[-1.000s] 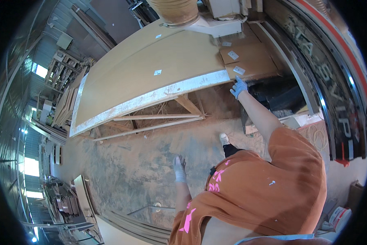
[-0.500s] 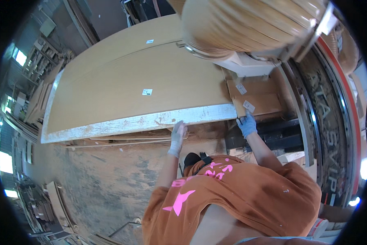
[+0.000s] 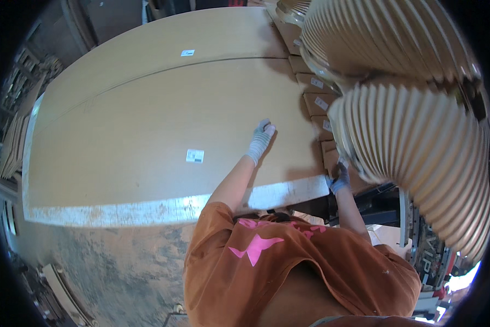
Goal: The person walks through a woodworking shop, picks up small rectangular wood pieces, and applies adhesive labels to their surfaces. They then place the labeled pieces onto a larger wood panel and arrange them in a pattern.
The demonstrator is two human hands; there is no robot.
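Likely stiff and light, best held edgewise, the panel (image 3: 329,155) lies right of the board (image 3: 141,117), where the right hand (image 3: 341,177) hides its fingers' state, while the left hand (image 3: 261,140) half-curls its fingers above the board, any pinch unclear.

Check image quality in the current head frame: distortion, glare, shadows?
Head view: fisheye bows the far edge of the tan panel, with black corners; head view: a blown-out white patch at the lower right rim; head view: the right hand sits darker beside the lower ribbed hose, while the left hand is well lit over the panel.
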